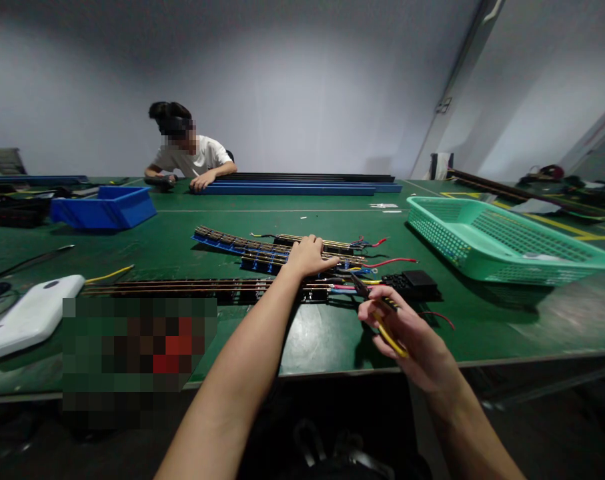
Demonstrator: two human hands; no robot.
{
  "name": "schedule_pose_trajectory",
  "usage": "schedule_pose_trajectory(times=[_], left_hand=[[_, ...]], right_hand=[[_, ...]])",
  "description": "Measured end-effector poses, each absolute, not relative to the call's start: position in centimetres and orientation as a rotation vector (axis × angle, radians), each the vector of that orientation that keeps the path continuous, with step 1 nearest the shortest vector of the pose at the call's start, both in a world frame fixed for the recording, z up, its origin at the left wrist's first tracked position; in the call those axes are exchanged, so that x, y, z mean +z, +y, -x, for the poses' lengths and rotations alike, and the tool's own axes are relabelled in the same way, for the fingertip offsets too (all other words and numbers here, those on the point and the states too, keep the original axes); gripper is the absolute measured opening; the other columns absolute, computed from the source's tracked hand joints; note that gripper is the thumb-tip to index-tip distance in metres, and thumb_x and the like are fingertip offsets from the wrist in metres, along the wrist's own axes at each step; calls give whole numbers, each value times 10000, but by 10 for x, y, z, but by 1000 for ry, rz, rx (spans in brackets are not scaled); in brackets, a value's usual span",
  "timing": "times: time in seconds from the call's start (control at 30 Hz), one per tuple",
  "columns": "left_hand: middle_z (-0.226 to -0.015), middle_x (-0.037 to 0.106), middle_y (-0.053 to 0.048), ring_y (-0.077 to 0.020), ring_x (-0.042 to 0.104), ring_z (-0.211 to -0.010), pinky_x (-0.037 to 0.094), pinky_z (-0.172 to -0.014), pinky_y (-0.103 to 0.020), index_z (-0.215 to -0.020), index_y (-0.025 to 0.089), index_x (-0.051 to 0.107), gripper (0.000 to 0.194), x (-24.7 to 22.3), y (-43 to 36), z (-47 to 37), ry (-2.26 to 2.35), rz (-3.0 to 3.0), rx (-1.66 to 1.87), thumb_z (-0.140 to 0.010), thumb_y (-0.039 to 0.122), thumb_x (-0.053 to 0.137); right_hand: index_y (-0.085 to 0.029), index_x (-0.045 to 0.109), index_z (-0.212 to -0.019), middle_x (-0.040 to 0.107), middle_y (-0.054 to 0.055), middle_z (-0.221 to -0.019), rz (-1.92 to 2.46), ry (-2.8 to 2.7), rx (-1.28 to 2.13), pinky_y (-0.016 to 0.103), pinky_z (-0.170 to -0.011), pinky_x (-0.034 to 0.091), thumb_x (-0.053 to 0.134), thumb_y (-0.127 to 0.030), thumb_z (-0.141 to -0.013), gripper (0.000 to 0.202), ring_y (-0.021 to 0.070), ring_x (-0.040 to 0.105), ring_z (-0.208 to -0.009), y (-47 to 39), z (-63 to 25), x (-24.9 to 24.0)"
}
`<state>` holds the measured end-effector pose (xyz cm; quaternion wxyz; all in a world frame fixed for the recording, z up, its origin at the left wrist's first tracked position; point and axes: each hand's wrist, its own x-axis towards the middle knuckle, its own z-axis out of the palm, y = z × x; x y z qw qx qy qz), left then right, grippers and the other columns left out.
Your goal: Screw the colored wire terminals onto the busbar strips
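Note:
My left hand (309, 257) lies across a group of blue-and-black strips (259, 257) with brass-coloured rods along them. Its thumb points right and its fingertips are partly hidden. In my right hand (407, 333) is a pair of pliers with yellow handles (389, 337) and dark jaws. The jaws are close to the red and blue wires (343, 289) at the right end of a long black strip (227, 288) with copper-coloured rods. A black box-shaped part (415, 285) sits just right of those wires. Other loose wire ends, such as a red one (399, 261), stick out rightward.
A green perforated basket (482, 263) stands at the right, a blue bin (105, 208) at the left. A white device (35, 313) lies near the left front edge. Across the green table (332, 343), a co-worker (195, 157) leans beside long blue-and-black bars (302, 188). One left-front patch is pixelated.

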<state>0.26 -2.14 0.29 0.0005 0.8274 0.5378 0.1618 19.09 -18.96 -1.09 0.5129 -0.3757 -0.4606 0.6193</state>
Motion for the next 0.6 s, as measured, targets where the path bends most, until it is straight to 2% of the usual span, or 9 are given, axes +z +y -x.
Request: schedule_pose_trajectory(times=[0.1, 0.23, 0.33, 0.5, 0.6], left_hand=[[-1204, 630, -148, -328, 569, -1194, 467, -974, -410, -1043, 182, 629, 578, 4, -22, -2, 1695, -2587, 493, -872, 714, 484], [-1202, 630, -148, -329, 570, -1194, 468, -974, -410, -1050, 182, 628, 593, 5, -23, -2, 1694, -2581, 485, -870, 727, 476], [-1197, 630, -151, -329, 578, -1178, 476, -961, -413, -1024, 180, 632, 581, 5, -23, -2, 1690, -2586, 500, -875, 718, 472], [-1202, 629, -146, -319, 578, -1178, 475, -963, -400, -1039, 180, 629, 582, 5, -23, -2, 1703, -2587, 480, -870, 717, 483], [-1209, 626, -150, -324, 576, -1181, 475, -962, -406, -1050, 178, 628, 599, 5, -22, -2, 1702, -2591, 472, -868, 728, 473]], right_hand=[[-293, 486, -1128, 614, 39, -863, 935, -1229, 1364, 199, -460, 290, 714, -543, -773, 490, 139, 444, -627, -196, -192, -9], [-310, 472, -1187, 610, 38, -876, 929, -1194, 1223, 215, -459, 330, 666, -579, -805, 505, 151, 459, -632, -190, -197, 4], [-318, 514, -1158, 617, 31, -860, 948, -1104, 1250, 202, -430, 327, 609, -622, -828, 459, 149, 476, -620, -175, -203, 16], [-298, 534, -1059, 635, 19, -778, 969, -942, 1398, 161, -378, 233, 584, -660, -816, 439, 124, 461, -540, -154, -209, 29], [-284, 540, -1046, 673, 32, -794, 974, -939, 1409, 163, -373, 255, 593, -652, -818, 436, 127, 493, -543, -149, -207, 33]])
